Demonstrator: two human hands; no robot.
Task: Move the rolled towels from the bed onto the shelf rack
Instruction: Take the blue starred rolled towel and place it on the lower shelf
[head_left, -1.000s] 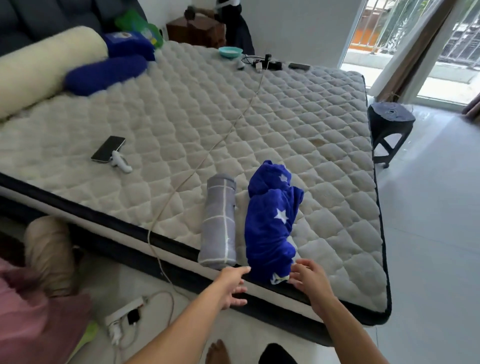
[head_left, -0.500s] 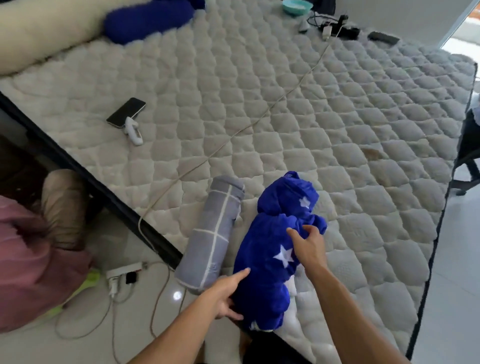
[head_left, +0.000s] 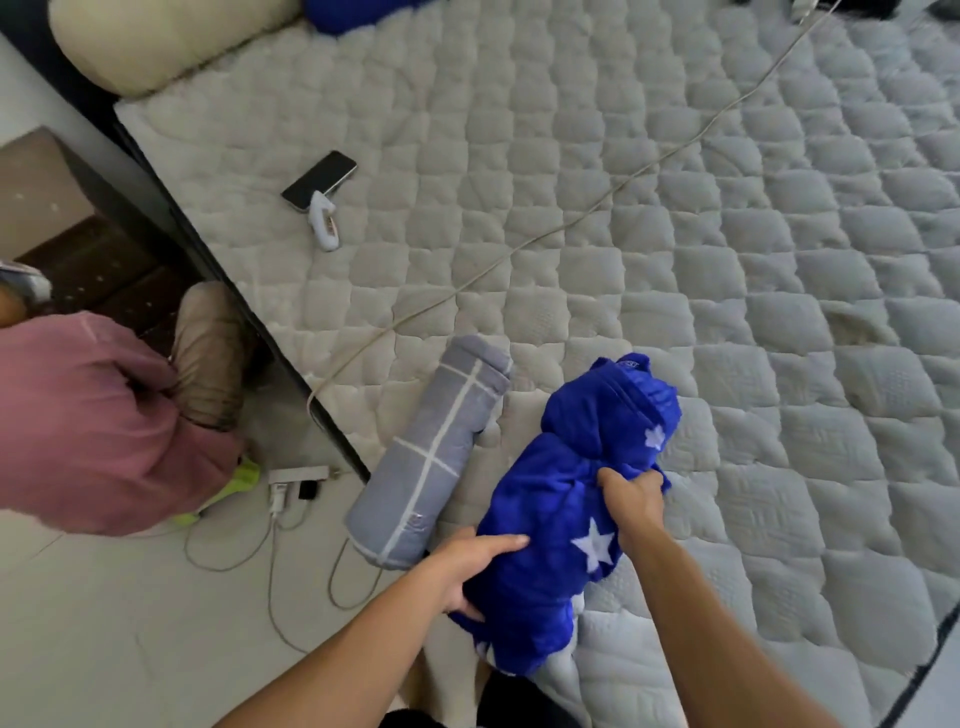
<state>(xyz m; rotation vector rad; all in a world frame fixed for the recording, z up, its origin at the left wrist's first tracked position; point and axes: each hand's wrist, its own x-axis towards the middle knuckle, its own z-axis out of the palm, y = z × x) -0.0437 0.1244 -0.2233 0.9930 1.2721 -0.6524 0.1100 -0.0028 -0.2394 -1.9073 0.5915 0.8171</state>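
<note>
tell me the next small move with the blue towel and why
Probably lift the blue star-print towel straight up off the mattress. Both hands already grip it, the left hand at its near end and the right hand at its middle, and the grey rolled towel lies close beside it.

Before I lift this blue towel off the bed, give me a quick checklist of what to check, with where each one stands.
1. Left hand grips the blue towel at its near end: ok.
2. Right hand grips the towel at its middle: ok.
3. Roll tight: not ok, it looks bunched and loose at the far end.
4. Grey towel clear of the lift: ok, it lies beside the blue one, ungripped.
5. Cable clear of the blue towel: ok, it runs past the grey towel's far end.
6. Shelf rack ready: cannot tell, it is out of view.
</note>
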